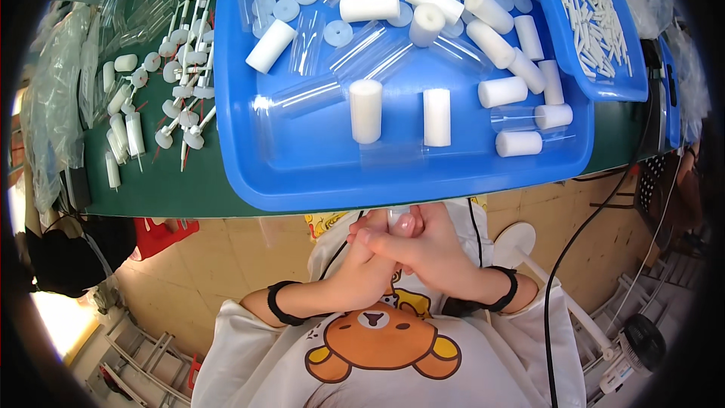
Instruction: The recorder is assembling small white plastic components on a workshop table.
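Just below the table's front edge, my left hand (pixel 366 253) and my right hand (pixel 430 245) are pressed together, fingers closed. Between them shows the end of a clear plastic tube (pixel 394 215); most of it is hidden by the fingers, and I cannot make out what is inside. Directly beyond the hands lies a blue tray (pixel 325 200). White foam cylinders stand or lie in it, among them an upright foam cylinder (pixel 365 112). Clear tubes (pixel 306 44) and many translucent round discs (pixel 285 9) with small centre holes also lie there.
A smaller blue tray (pixel 630 87) of short white sticks overlaps the large tray's right side. On the green table (pixel 151 196), left, lie assembled white rods with discs (pixel 185 94) and plastic bags (pixel 53 121). A black cable (pixel 555 272) hangs at right, near a fan (pixel 642 344).
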